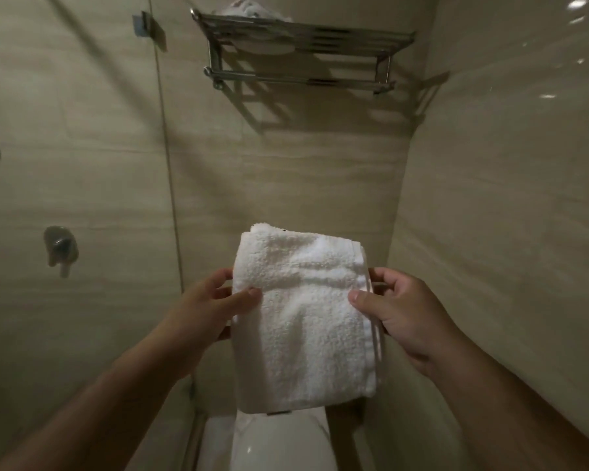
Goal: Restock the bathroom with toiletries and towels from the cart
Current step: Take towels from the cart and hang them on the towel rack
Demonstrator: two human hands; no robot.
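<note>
The left hand (pixel 211 307) and right hand (pixel 405 314) are each clamping a side edge of the folded white towel (pixel 303 317), thumbs on top and fingers curling beneath, holding it in open air just above the white toilet tank (pixel 279 436). A glass partition (pixel 165 164) is closing off the left side with a shower valve (pixel 60 246) behind it, and a glossy tiled wall (pixel 507 198) is hemming in the right. High on the far wall a chrome rack (pixel 300 45) is carrying what is probably another white towel (pixel 252 8) at its left end.
</note>
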